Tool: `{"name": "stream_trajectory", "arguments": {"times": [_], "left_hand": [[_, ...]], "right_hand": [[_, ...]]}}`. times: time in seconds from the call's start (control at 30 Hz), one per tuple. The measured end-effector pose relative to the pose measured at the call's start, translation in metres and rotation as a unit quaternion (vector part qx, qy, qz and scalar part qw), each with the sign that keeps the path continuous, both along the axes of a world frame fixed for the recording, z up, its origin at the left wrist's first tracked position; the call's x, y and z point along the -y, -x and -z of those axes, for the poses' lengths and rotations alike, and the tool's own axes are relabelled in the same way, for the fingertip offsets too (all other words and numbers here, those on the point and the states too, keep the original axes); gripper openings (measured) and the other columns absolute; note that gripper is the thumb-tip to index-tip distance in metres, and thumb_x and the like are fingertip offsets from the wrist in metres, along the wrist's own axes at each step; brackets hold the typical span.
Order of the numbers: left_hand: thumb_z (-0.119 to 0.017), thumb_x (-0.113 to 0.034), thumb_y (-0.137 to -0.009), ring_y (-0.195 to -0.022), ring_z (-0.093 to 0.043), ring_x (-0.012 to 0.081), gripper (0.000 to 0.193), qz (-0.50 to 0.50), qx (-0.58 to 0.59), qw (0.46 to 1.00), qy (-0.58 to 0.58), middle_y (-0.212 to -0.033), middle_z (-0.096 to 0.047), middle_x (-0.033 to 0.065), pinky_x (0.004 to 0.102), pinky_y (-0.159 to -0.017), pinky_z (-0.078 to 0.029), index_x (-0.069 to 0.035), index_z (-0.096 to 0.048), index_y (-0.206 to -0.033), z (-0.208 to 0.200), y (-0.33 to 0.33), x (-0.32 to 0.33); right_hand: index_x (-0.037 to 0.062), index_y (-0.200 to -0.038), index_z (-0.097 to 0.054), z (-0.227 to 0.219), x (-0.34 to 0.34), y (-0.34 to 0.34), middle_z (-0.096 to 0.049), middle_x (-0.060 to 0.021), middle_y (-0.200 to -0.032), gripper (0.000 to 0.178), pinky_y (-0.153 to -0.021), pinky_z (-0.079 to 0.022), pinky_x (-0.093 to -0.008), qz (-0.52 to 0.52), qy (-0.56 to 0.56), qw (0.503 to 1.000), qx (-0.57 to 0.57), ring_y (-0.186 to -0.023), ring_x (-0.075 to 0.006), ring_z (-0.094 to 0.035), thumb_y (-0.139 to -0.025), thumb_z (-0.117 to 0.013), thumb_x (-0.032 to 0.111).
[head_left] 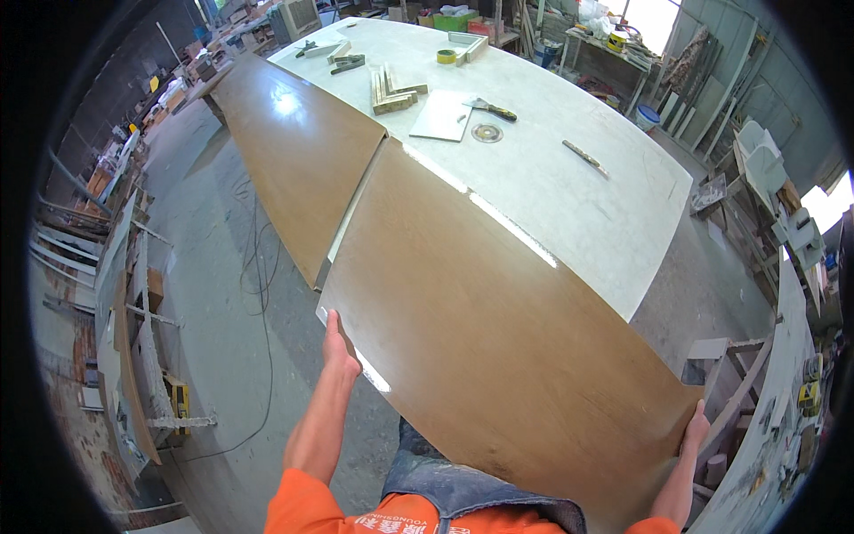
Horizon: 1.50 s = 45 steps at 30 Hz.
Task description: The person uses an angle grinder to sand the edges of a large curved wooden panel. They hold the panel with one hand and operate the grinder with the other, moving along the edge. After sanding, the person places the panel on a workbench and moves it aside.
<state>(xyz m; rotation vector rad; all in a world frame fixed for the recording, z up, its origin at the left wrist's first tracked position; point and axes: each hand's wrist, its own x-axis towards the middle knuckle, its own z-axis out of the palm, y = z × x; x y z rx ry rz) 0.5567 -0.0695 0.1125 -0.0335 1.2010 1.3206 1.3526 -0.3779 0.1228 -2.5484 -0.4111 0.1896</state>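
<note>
A large brown panel (498, 320) with a smooth face is held between my two hands, its far edge resting along the white table. My left hand (338, 351) grips its left edge, thumb on the top side, fingers hidden beneath. At the near right corner my right hand (696, 427) closes on the opposite edge; its fingers are mostly out of sight. White patches mark the panel's long edges. Beyond it, a second brown panel (302, 151) lies along the table's left side, a narrow gap between the two.
On the white table (587, 240) lie a putty knife (495, 110), a round metal disc (487, 133), a white square sheet (436, 125), L-shaped pieces (393, 100), a tape roll (446, 56) and a thin rod (585, 158). A cable (268, 338) trails across the floor at left.
</note>
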Motion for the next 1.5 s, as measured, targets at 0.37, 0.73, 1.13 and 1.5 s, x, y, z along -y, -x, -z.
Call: {"name": "stream_trajectory", "arguments": {"times": [0.37, 0.73, 1.13, 1.5], "left_hand": [[-0.055, -0.055, -0.103, -0.140, -0.048, 0.0336, 0.067, -0.002, 0.004, 1.000, 0.001, -0.155, -0.050, 0.0094, 0.0546, -0.117, -0.037, -0.012, -0.045, -0.153, 0.030, 0.017, -0.015], [-0.061, -0.032, -0.105, -0.128, -0.057, 0.0260, 0.052, -0.102, -0.143, 0.984, -0.006, -0.141, -0.059, 0.0077, 0.0441, -0.108, -0.047, -0.007, -0.047, -0.149, 0.059, 0.025, -0.030], [-0.054, -0.029, -0.108, -0.134, -0.053, 0.0259, 0.051, -0.081, -0.165, 0.983, -0.015, -0.149, -0.053, 0.0088, 0.0438, -0.111, -0.045, -0.007, -0.042, -0.153, 0.047, 0.019, -0.042], [-0.054, -0.018, -0.105, -0.132, -0.054, 0.0252, 0.054, -0.064, -0.192, 0.976, -0.075, -0.149, -0.053, 0.0105, 0.0408, -0.111, -0.043, -0.006, -0.038, -0.155, 0.063, 0.041, -0.046]], "right_hand": [[-0.0117, -0.113, -0.071, -0.011, -0.017, 0.037, -0.071, -0.0317, -0.114, 0.085, -0.099, -0.045, -0.0488, -0.015, 0.053, 0.998, 0.009, -0.114, -0.0430, -0.066, -0.101, -0.043, 0.068], [-0.0050, -0.111, -0.074, 0.018, -0.021, 0.027, -0.074, -0.0257, -0.108, 0.080, -0.093, -0.047, -0.0473, -0.029, 0.096, 0.995, 0.015, -0.105, -0.0419, -0.067, -0.101, -0.043, 0.069], [-0.0127, -0.131, -0.062, 0.041, -0.018, 0.000, -0.067, -0.0199, -0.130, 0.085, -0.103, -0.045, -0.0404, 0.013, 0.011, 0.995, -0.095, -0.118, -0.0286, -0.063, -0.098, -0.055, 0.065], [-0.0097, -0.132, -0.063, 0.030, -0.024, 0.018, -0.067, -0.0160, -0.129, 0.081, -0.104, -0.045, -0.0373, -0.033, -0.062, 0.979, -0.193, -0.117, -0.0253, -0.062, -0.101, -0.051, 0.065]]}}
